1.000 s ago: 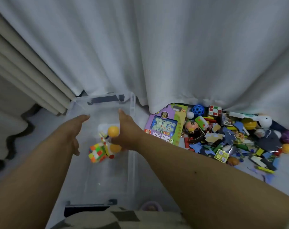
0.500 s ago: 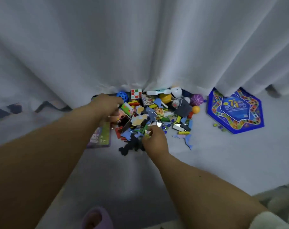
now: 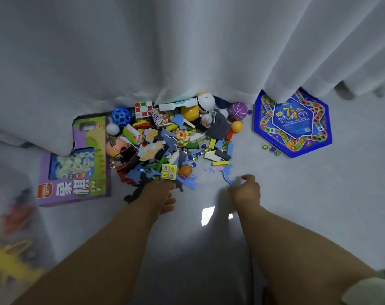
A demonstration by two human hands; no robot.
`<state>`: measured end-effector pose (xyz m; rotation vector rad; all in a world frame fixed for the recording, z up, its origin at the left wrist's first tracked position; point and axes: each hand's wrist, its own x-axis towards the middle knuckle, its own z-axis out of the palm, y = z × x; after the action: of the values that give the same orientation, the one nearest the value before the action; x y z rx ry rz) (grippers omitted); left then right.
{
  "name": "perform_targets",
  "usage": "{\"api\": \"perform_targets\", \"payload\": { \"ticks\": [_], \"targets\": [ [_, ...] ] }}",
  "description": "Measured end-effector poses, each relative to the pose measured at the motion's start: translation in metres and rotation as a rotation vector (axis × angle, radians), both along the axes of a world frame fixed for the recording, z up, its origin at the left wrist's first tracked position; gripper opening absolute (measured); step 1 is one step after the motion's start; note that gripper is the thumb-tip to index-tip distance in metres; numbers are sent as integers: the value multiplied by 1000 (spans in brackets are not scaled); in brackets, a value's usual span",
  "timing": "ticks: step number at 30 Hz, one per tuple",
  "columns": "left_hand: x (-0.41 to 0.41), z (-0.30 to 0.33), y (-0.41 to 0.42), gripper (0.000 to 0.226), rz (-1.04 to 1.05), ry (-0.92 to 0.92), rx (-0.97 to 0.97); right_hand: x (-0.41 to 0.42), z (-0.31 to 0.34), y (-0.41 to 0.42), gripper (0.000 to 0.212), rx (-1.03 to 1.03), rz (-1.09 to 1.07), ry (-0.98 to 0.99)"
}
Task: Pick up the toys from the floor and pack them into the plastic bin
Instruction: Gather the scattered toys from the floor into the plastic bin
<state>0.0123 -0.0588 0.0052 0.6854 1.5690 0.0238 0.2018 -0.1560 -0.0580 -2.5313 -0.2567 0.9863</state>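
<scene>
A heap of small toys lies on the pale floor against the white curtain: balls, puzzle cubes, blocks, marbles and flat blue and dark puzzle pieces. My left hand rests on the heap's near edge over dark puzzle pieces, its fingertips hidden under the hand. My right hand is at the heap's near right edge, fingers curled, pinching a flat blue puzzle piece. The clear plastic bin shows blurred at the lower left, with yellow and orange toys inside.
A purple game box lies flat left of the heap, partly under the curtain. A blue hexagonal board-game box sits to the right, with loose marbles beside it. The curtain hangs along the back.
One second ago both hands were over the bin, the right releasing toys. The view has swung to the heap; my hands reached into it and now sit at its near edge.
</scene>
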Motion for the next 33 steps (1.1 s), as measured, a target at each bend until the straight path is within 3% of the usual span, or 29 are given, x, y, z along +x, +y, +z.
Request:
{"api": "perform_targets", "payload": {
  "ticks": [5,10,13,18,24,28,33],
  "targets": [
    [14,-14,12,15,35,-103,-86,9,-3,49,64,59,449,-154],
    [26,-24,15,28,166,-261,-161,16,-11,68,93,-88,792,-211],
    [27,-30,21,25,220,-330,-192,11,-18,80,87,-88,819,-230],
    [28,-39,31,34,247,-365,-188,-8,-33,85,44,16,853,-290],
    [24,-40,28,35,311,-380,-211,-6,-27,95,45,50,810,-253],
    [21,-36,29,25,367,-424,-200,-2,-14,95,37,258,618,-131],
    [21,-29,33,25,469,-473,-223,-34,19,103,43,469,608,102]
  ]
}}
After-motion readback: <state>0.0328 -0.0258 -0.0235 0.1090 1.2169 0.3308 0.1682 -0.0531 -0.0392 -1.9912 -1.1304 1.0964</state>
